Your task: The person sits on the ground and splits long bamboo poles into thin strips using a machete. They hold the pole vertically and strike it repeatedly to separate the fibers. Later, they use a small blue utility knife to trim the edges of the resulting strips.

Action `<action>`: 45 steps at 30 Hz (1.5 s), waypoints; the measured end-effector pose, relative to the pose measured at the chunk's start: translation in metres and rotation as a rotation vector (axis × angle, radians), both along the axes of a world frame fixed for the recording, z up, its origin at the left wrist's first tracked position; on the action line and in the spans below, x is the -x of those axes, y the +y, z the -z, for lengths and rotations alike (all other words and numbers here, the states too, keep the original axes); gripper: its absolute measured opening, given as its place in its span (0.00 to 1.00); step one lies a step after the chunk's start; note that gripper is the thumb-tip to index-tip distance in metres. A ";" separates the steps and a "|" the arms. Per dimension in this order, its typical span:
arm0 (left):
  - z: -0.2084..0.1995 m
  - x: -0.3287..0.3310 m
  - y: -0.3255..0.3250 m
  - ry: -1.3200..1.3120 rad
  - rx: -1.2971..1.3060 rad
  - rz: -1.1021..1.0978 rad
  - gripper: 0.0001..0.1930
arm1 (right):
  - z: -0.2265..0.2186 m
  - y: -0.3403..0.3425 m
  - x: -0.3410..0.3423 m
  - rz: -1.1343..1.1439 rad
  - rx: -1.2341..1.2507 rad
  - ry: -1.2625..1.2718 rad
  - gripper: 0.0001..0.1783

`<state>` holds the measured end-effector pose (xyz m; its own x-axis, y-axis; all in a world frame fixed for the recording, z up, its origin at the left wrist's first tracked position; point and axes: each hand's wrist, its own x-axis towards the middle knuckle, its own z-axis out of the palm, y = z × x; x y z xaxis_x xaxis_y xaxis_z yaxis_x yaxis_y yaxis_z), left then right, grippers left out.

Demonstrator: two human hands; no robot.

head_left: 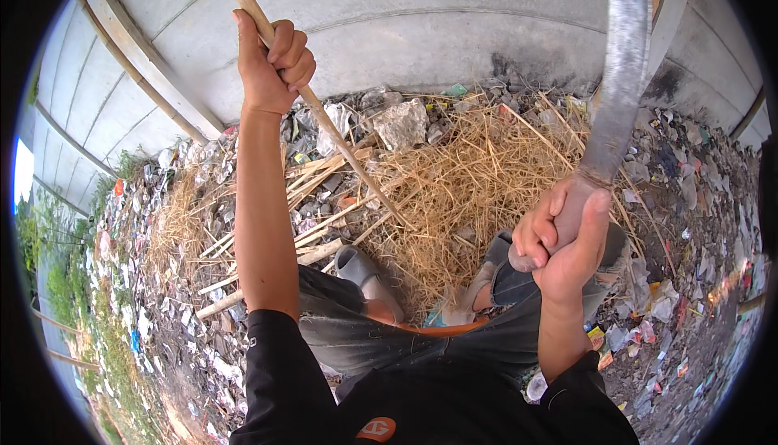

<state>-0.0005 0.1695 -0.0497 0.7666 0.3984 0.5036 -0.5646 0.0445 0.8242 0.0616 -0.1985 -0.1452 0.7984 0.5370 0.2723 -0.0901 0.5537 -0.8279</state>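
Observation:
My left hand (275, 64) is raised at the upper left, its fingers wrapped round a thin bamboo stick (350, 156). The stick slants down to the right from my fist, and its lower tip meets a heap of dry, straw-like shavings (478, 177) in front of my feet. In my right hand (567, 258), closed round the thick handle, is a machete (616, 80). Its broad grey blade points up and away, apart from the stick, and runs out of the picture at the top. Cut bamboo sticks (308, 238) lie on the ground left of the heap.
A grey concrete panel wall (389, 32) with posts rises just beyond the heap. Litter and plastic scraps (162, 323) cover the ground on both sides. A pale stone block (401, 123) sits near the wall. My grey shoes (356, 267) stand close to the shavings.

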 end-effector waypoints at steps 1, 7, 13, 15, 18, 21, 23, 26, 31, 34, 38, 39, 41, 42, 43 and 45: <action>0.000 -0.002 -0.003 -0.007 -0.014 0.016 0.36 | 0.002 0.008 0.007 0.039 -0.139 -0.039 0.30; 0.000 -0.013 -0.004 0.016 -0.001 0.097 0.36 | 0.142 -0.010 0.045 -0.511 0.661 0.332 0.24; 0.007 0.000 0.001 -0.001 0.014 -0.033 0.36 | 0.060 -0.008 0.009 -0.204 0.385 0.266 0.26; 0.001 -0.009 0.000 -0.005 0.001 -0.036 0.36 | 0.014 -0.010 0.001 -0.134 0.120 0.135 0.28; 0.002 -0.010 -0.003 -0.027 -0.024 0.004 0.35 | 0.017 0.009 0.016 -0.006 -0.322 -0.020 0.30; 0.000 -0.019 -0.006 -0.005 0.023 0.101 0.35 | 0.124 -0.007 0.068 -0.194 0.249 -0.052 0.22; -0.004 -0.009 -0.001 -0.018 -0.014 0.067 0.35 | 0.144 -0.026 0.068 -0.497 0.600 0.335 0.22; 0.001 0.001 0.019 -0.077 -0.011 0.146 0.35 | 0.144 -0.036 0.066 -0.343 0.599 0.338 0.22; 0.002 -0.002 -0.004 -0.074 -0.040 -0.144 0.36 | 0.056 -0.020 0.024 -0.147 0.373 0.083 0.18; 0.012 -0.017 -0.010 -0.168 -0.124 -0.446 0.35 | 0.003 -0.014 0.016 -0.002 0.165 -0.073 0.16; 0.016 -0.026 -0.037 -0.184 -0.272 -0.919 0.32 | -0.047 -0.004 0.006 0.081 -0.165 -0.193 0.29; 0.017 -0.028 -0.038 -0.187 -0.264 -0.933 0.32 | -0.050 -0.002 0.006 0.066 -0.259 -0.212 0.32; 0.018 -0.034 -0.036 -0.190 -0.249 -0.965 0.32 | -0.038 0.013 0.025 0.079 -0.290 -0.120 0.36; 0.020 -0.040 -0.033 -0.209 -0.237 -0.922 0.32 | -0.009 0.021 0.037 0.054 -0.273 -0.104 0.33; 0.019 -0.045 -0.035 -0.199 -0.228 -0.914 0.31 | 0.019 0.028 0.048 0.031 -0.256 -0.090 0.31; 0.015 -0.056 -0.042 -0.175 -0.221 -0.893 0.31 | 0.116 0.020 0.071 -0.245 0.327 0.047 0.21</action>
<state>0.0559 0.1270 -0.0648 0.1288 0.6845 0.7175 -0.4308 -0.6131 0.6622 -0.0095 -0.1789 -0.2613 0.6436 0.7651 0.0221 -0.2287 0.2197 -0.9484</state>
